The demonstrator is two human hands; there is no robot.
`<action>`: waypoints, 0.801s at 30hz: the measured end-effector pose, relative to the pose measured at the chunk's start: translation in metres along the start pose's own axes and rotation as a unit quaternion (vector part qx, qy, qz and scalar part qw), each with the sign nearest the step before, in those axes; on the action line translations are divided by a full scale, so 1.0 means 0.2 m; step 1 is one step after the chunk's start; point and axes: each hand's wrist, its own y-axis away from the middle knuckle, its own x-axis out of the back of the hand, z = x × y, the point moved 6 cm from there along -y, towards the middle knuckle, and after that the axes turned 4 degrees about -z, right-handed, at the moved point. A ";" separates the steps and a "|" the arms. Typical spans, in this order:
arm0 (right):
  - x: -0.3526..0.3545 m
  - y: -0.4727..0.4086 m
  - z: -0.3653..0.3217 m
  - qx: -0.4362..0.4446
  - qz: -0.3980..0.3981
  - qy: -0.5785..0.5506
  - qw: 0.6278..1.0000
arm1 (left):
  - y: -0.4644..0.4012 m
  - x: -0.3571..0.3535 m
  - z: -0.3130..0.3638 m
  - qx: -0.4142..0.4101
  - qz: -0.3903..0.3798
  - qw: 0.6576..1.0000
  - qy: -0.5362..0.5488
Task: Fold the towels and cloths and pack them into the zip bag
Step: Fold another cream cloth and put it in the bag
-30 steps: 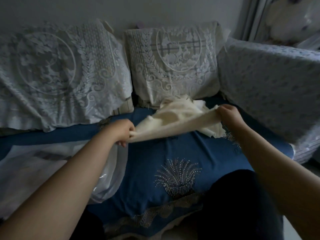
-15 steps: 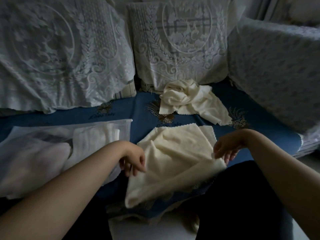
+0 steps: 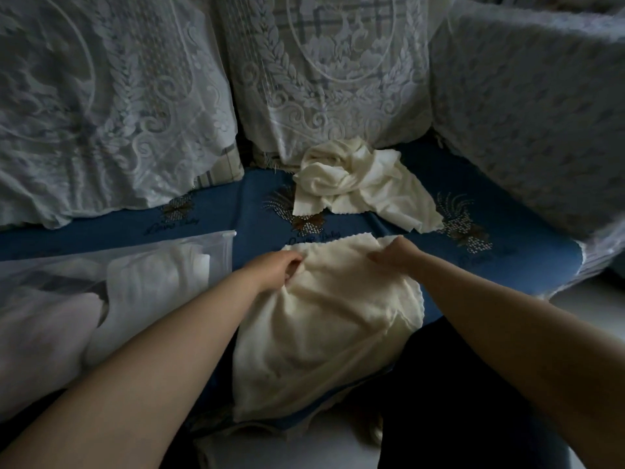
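from the head camera, you have a cream cloth (image 3: 324,319) spread over the blue embroidered sofa cover (image 3: 527,262), its near part draped off the seat's front edge toward your dark-clad lap. it lies flat there most likely so you have a surface to fold against, with the creases smoothed before the next fold.

your left hand (image 3: 275,270) pinches the cloth near its far left corner, fingers curled and clamped on a small gather of fabric. your right hand (image 3: 394,255) does the same near the far right corner, fingers bent down and closed on the cloth's far edge. that scalloped far edge runs between your two hands and passes under your fingertips, so the cloth sits beneath and toward you from the fingers, not beyond them. holding both far corners looks like the set-up for bringing that edge toward you to halve the cloth.

a crumpled pile of cream cloths (image 3: 355,184) waits unfolded behind, against the lace-covered cushion (image 3: 321,79), apart from your hands. the clear zip bag (image 3: 216,252) lies on the seat just left of your left forearm, its mouth facing the cloth, with folded white towels (image 3: 159,282) already inside. it is placed close, i judge, so each folded piece slides straight in.
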 end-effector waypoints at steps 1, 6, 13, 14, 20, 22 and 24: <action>-0.01 -0.01 0.00 0.002 0.005 -0.006 1.000 | -0.02 -0.01 -0.01 -0.003 -0.014 1.000 -0.015; 0.03 -0.03 0.07 0.032 0.069 0.006 0.997 | -0.06 0.08 -0.08 0.002 -0.057 0.997 -0.046; 0.06 -0.03 0.16 0.030 0.101 -0.042 0.994 | 0.00 0.34 -0.24 0.078 0.029 0.993 -0.083; 0.06 -0.03 0.15 0.032 0.098 -0.039 0.994 | 0.00 0.32 -0.25 0.080 0.023 0.990 -0.115; 0.07 -0.02 0.13 0.024 0.098 -0.068 0.993 | -0.01 0.27 -0.22 0.121 0.025 0.963 -0.238; 0.08 -0.01 0.14 0.011 0.118 -0.064 0.991 | 0.03 0.33 -0.21 0.166 0.106 0.944 -0.266; 0.08 0.03 0.14 -0.016 0.145 -0.026 0.989 | 0.07 0.36 -0.14 0.178 0.176 0.929 -0.271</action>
